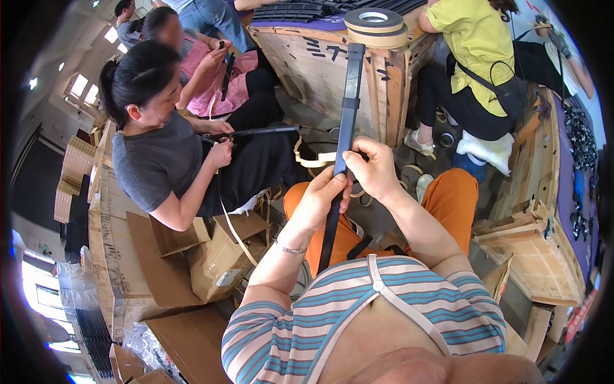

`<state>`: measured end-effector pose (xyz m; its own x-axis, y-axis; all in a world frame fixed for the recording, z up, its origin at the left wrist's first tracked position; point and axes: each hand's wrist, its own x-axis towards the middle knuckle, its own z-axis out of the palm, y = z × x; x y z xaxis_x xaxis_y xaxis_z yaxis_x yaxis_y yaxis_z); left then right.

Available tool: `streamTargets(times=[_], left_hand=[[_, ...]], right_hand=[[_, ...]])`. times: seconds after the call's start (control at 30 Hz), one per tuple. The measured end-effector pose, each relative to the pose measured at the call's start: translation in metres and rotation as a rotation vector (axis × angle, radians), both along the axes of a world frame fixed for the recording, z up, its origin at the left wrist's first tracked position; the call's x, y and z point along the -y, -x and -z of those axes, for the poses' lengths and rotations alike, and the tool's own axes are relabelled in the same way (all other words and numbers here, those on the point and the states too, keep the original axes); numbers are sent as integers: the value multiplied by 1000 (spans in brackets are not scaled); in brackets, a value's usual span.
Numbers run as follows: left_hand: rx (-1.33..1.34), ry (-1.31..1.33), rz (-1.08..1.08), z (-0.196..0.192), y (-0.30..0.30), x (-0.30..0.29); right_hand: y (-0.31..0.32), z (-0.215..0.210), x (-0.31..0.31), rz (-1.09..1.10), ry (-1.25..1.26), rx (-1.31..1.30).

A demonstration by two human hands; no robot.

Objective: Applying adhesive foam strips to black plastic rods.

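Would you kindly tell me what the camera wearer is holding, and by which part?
A long dark bar: the left hand grips it around the middle; the right hand touches it just beyond, its grip unclear.

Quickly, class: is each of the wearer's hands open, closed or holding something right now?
Left hand: closed around a long flat dark bar, material unclear.
Right hand: partly closed, thumb against the same bar; whether it grips cannot be told.

A long, thin, straight black bar with a shiny face runs down the middle of the frame, its top leaning a bit right. A wider black band goes across its upper part. Beside its middle, a thin cream-coloured strip curls out to the left.
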<state>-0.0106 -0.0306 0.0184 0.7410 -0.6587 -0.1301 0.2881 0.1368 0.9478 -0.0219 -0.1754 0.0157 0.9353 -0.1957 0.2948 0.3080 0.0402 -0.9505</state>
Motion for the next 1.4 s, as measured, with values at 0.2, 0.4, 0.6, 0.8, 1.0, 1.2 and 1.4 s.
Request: streamTargets(times=[0.2,0.4,0.6,0.8,1.0,1.2,1.4], left_hand=[[457,-286,-307,54,12,2],[315,-72,-444,34,13,-6],[238,7,-347,14,14,-24],[70,75,-197,-5,17,-38],[7,206,-131,-2,17,-40],[-87,146,-225,-1,15,-37],[-11,181,-234,-4,17,-39]], right_hand=[[-2,4,4,215,259,126],[13,-17,12,63,379,151],[22,-28,19,15,370,142],[25,-27,26,2,399,144],[25,-29,23,8,396,146],[24,-21,25,29,425,128],[34,-28,18,36,351,152]])
